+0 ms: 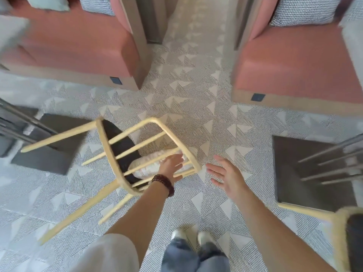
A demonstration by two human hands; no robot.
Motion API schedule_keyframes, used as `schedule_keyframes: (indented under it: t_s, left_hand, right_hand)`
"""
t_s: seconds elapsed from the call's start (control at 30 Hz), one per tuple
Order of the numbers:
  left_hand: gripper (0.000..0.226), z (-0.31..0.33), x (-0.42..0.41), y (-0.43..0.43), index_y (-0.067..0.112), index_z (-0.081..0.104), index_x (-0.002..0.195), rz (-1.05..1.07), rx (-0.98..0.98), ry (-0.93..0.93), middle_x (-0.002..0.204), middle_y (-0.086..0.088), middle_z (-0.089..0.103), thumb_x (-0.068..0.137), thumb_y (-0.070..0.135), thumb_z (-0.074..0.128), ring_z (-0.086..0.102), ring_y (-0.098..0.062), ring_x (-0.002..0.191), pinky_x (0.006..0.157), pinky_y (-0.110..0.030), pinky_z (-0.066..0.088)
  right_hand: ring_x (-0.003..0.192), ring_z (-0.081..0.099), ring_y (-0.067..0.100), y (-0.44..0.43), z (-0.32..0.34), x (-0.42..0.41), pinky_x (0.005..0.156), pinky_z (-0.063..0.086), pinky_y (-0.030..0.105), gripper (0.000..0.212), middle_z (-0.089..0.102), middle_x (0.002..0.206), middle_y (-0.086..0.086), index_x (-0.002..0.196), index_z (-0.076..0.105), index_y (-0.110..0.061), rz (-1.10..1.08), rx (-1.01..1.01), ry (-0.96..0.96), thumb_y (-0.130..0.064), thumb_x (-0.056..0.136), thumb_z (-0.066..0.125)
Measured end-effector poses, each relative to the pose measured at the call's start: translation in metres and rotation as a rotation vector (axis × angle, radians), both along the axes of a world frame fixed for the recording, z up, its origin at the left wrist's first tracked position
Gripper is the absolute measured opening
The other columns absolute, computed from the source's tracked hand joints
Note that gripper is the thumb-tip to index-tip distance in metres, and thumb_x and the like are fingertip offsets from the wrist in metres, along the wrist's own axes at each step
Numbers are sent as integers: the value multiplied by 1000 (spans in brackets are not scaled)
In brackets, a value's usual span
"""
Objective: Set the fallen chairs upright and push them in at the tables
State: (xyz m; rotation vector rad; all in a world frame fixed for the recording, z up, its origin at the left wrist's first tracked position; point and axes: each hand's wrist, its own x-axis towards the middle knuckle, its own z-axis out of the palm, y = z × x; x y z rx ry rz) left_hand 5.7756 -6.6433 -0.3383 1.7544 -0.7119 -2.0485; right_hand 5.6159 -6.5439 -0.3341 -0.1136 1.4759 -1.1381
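The chair (117, 154) is pale, matt, smooth wood with a dark matt seat. Beside it, the floor (196, 114) is matt, finely striped carpet. Beyond the chair, the benches (78, 46) have smooth pink upholstery on pale wood bases. Left of the chair, a table base (49, 146) is dull grey metal. A cushion (149, 165) under the chair's back looks knitted.

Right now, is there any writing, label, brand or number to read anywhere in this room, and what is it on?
None: no readable text shows in this view.
The small dark square plates on the bench bases look blank or too blurred to tell.
The fallen wooden chair, the cushion and the patterned carpet carry no lettering.
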Motion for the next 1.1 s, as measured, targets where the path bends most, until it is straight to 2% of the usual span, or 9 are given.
schedule_keyframes:
  t_s: [0.1, 0.27, 0.53, 0.63, 0.8, 0.87, 0.93, 1.03, 1.1]
  left_hand:
    - [20, -44, -20, -17, 18, 60, 108, 3, 17, -40, 130, -3, 53, 90, 25, 56, 46, -22, 125, 104, -48, 38]
    - [65, -113, -58, -40, 17, 37, 142, -42, -39, -144, 143, -7, 42, 84, 30, 65, 39, -26, 131, 107, -48, 35]
    - [62, -185, -90, -75, 13, 49, 130, 187, 44, -188, 122, -5, 57, 81, 49, 64, 53, -27, 112, 100, -45, 39]
    - [59, -186, -100, -86, 11, 54, 123, 357, 128, -168, 114, -7, 63, 79, 48, 68, 57, -30, 111, 100, -46, 40]
    - [43, -174, -98, -73, 9, 64, 106, 500, 127, -288, 73, -1, 55, 70, 34, 71, 51, -20, 66, 70, -36, 45]
    - [46, -168, -85, -64, 4, 66, 104, 547, 133, -311, 69, 1, 56, 65, 28, 72, 46, -18, 58, 70, -34, 49]
    - [48, -154, -69, -58, 2, 67, 105, 556, 162, -319, 75, -1, 59, 62, 25, 71, 48, -19, 62, 77, -40, 53]
    - [32, -111, -41, -63, 9, 57, 92, 647, 159, -323, 75, -5, 51, 68, 29, 66, 51, -20, 67, 65, -36, 44]
    - [31, -78, -23, -75, 8, 50, 98, 671, 143, -249, 84, -9, 48, 76, 28, 60, 57, -26, 88, 73, -40, 46]
  right_hand:
    - [104, 67, 18, -20, -38, -7, 91, 50, 41, 24, 74, 107, 3, 118, 60, -25, 7, 13, -2, -27, 99, 46]
    - [105, 66, 19, -42, -102, -16, 85, 50, 39, 26, 72, 110, 5, 122, 58, -22, 42, 24, -40, -27, 99, 47]
    - [103, 64, 14, -54, -172, -28, 74, 50, 32, 24, 69, 115, 2, 121, 56, -21, 89, 84, -44, -20, 102, 42]
    - [103, 64, 14, -53, -181, -27, 74, 50, 32, 22, 68, 115, 3, 119, 57, -24, 105, 101, -33, -18, 102, 43]
    - [108, 63, 19, -54, -172, -24, 82, 52, 36, 26, 66, 119, 6, 123, 57, -21, 129, 113, -51, -16, 101, 46]
    - [110, 62, 21, -57, -160, -21, 85, 52, 37, 27, 66, 120, 7, 125, 56, -20, 163, 105, -41, -16, 101, 46]
    - [111, 61, 21, -61, -142, -17, 87, 53, 39, 31, 64, 122, 7, 130, 53, -19, 224, 93, -20, -16, 100, 46]
    - [115, 59, 26, -65, -111, -1, 97, 50, 50, 35, 59, 129, 14, 127, 53, -26, 352, 76, 42, -13, 94, 53]
    - [113, 59, 23, -65, -91, 14, 89, 53, 40, 35, 56, 132, 9, 118, 54, -35, 479, 42, 130, -15, 90, 59]
